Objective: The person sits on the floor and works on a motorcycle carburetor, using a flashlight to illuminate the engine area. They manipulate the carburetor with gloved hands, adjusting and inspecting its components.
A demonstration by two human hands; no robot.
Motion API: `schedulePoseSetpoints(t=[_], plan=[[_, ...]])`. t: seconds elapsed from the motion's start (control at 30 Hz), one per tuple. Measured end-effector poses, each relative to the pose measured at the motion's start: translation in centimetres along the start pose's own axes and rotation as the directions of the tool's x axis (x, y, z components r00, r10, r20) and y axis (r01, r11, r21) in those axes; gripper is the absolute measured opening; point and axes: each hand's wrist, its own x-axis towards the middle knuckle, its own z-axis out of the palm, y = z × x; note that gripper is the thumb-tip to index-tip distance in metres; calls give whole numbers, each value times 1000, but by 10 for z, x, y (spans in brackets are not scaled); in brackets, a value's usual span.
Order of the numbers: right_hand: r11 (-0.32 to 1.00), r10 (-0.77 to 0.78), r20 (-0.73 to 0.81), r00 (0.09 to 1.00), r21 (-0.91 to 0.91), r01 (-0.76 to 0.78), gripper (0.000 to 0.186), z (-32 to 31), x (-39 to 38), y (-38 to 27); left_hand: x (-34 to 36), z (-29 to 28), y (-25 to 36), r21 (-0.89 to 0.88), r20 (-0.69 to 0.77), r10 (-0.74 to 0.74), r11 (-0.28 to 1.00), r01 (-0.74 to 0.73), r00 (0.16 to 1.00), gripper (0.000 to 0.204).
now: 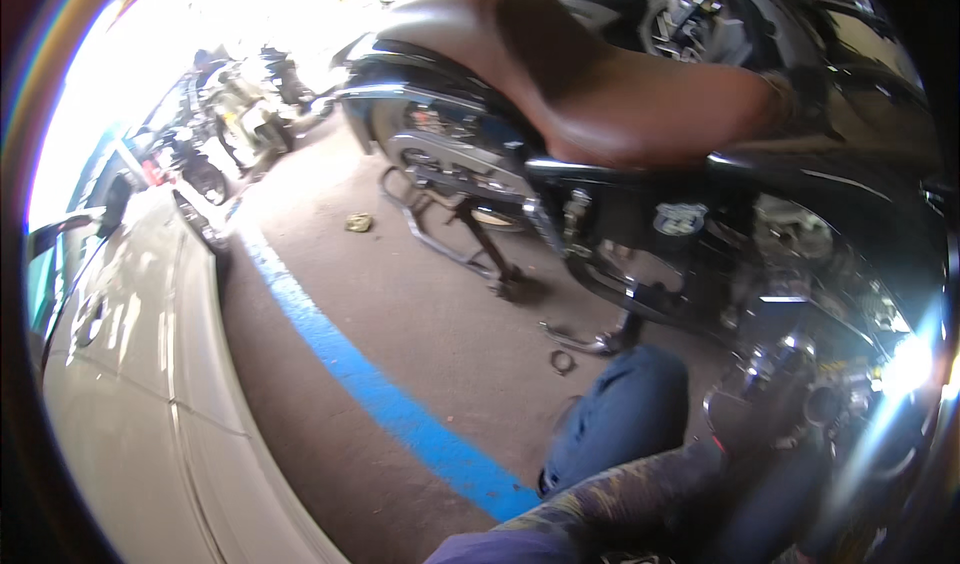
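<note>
We had our left forearm, in a camouflage-patterned sleeve (635, 499), stretched toward the shiny metal engine (790, 354) of a black motorcycle (635, 199) with a brown leather seat (640, 114). Our blue denim knee (630, 394) was bent beside it, probably for low reach. Our left hand was lost in dark blur, its grip impossible to tell; our right did not show. A tubular metal stand (487, 247) seemingly steadied the machine. A blue painted stripe (385, 409) crossed the brownish floor (370, 299) beside a pale, glossy car (150, 404).

Upper left overexposed; light (908, 366) flaring right; blur.
</note>
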Motion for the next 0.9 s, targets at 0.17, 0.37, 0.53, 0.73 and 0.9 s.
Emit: schedulePoseSetpoints(t=[0.17,0.37,0.53,0.73,0.9], plan=[[903,-234,51,971,-359,237,22,-23,-17,19,5,-3,36,-433,127,-274,849,302,953,53],[978,-92,36,995,-184,97,23,-12,-15,9,15,-16,78,-386,196,-314,846,367,929,55],[976,-27,-24,999,214,32,18,11,2,-5,15,-20,84,-354,189,-402,823,444,896,58],[884,192,104,976,414,-218,17,-19,-2,-32,15,-21,81,-407,163,-438,786,465,884,55],[964,53,39,998,258,-61,17,-23,4,-41,17,-19,88,-107,147,-417,895,434,897,47]])
